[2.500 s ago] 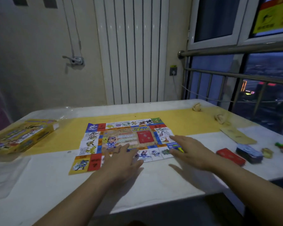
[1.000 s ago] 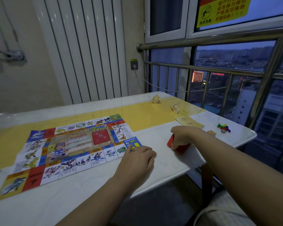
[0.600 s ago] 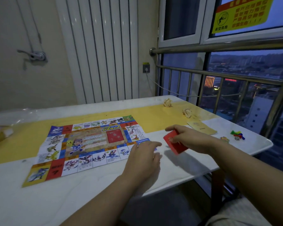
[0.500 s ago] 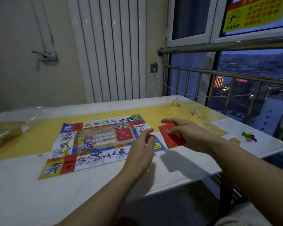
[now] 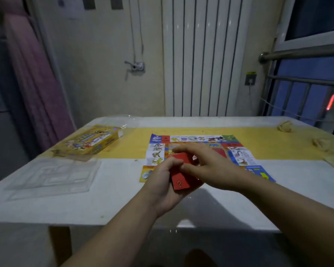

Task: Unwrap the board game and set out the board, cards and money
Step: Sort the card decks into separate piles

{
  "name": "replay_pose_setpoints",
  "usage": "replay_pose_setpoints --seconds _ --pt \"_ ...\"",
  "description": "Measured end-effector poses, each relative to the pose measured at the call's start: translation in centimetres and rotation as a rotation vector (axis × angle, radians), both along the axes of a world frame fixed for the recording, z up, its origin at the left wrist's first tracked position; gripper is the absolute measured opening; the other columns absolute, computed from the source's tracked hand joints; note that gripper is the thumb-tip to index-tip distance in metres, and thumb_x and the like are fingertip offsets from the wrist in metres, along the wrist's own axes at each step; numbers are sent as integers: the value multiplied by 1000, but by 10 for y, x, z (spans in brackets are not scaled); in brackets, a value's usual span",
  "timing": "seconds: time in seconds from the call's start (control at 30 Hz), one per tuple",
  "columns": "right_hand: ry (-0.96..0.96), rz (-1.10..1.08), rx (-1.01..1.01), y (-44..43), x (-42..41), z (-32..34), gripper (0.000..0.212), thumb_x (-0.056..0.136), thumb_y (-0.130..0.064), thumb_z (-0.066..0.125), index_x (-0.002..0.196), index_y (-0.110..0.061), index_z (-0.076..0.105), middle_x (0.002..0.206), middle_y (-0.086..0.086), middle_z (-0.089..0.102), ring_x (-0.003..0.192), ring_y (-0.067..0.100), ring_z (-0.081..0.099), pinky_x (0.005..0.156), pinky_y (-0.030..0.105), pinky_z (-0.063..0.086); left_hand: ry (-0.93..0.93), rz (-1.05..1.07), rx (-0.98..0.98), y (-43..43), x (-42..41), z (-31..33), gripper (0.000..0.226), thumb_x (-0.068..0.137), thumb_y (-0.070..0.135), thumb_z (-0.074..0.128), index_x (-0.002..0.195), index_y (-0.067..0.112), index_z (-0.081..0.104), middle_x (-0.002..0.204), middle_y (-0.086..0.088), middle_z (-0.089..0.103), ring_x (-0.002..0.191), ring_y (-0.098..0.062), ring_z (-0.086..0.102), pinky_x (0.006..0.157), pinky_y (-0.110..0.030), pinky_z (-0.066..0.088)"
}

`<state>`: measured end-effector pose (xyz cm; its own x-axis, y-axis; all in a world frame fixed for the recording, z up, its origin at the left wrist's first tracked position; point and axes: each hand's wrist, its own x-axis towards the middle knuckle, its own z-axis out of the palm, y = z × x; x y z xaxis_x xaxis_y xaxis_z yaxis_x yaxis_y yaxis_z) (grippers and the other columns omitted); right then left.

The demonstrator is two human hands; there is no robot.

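The colourful game board (image 5: 237, 153) lies flat across the yellow strip and the white table top (image 5: 112, 195). Above its near edge I hold a red deck of cards (image 5: 178, 177) with a question mark on its back. My left hand (image 5: 163, 187) grips the deck from below and the left, thumb on top. My right hand (image 5: 206, 166) reaches across from the right, its fingers curled over the deck's upper part. The two hands hide the board's middle and near left corner.
The yellow game box (image 5: 89, 143) lies at the table's far left. A clear plastic tray insert (image 5: 52, 177) sits in front of it. Crumpled wrappers (image 5: 284, 126) lie at the far right. A radiator and a railed window stand behind the table.
My right hand carried the red deck from the table's right side to the middle. My left hand left the board and took hold of the deck. The view swung left.
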<state>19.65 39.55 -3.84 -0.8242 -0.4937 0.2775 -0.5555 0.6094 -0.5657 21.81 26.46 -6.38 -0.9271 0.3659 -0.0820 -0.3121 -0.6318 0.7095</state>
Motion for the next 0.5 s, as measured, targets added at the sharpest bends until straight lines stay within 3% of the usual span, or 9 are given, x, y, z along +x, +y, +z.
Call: replay_pose_setpoints --seconds 0.07,0.17,0.2,0.3,0.4,0.5 --pt "75 30 75 -11 -2 3 47 89 -30 62 134 -27 49 125 -6 45 121 9 37 104 35 38 -8 37 -56 -14 1 0 23 91 9 40 94 9 62 81 -12 71 65 -18 68 63 -32 57" --pt "51 126 118 -22 0 11 74 80 -37 72 143 -32 34 141 -12 38 118 -9 29 95 2 30 -26 92 -138 -30 0 2 21 93 12 41 99 7 61 80 -10 69 61 -17 64 54 -27 55" --pt "54 153 163 -26 2 12 87 75 -38 76 146 -32 27 146 -14 34 120 -11 27 93 -2 25 -25 114 -168 -33 -1 3 20 93 12 43 98 7 61 79 -11 68 61 -17 63 51 -25 53" --pt "117 198 267 -38 6 9 106 68 -41 81 150 -29 15 150 -12 31 131 -2 29 104 11 27 -14 135 -212 -37 0 7 21 94 16 47 93 7 65 86 -13 67 70 -20 64 53 -25 53" --pt "187 149 223 -42 3 4 98 70 -34 81 148 -31 21 146 -10 40 130 6 38 103 22 38 -12 109 -268 -38 0 5 20 93 19 47 95 13 65 82 -8 67 65 -16 65 52 -23 51" --pt "204 152 170 -36 0 4 92 69 -30 82 145 -30 31 139 -11 47 123 4 43 99 20 41 -10 0 -173 -44 5 3 23 88 17 49 102 12 66 87 -8 71 72 -17 68 61 -27 53"
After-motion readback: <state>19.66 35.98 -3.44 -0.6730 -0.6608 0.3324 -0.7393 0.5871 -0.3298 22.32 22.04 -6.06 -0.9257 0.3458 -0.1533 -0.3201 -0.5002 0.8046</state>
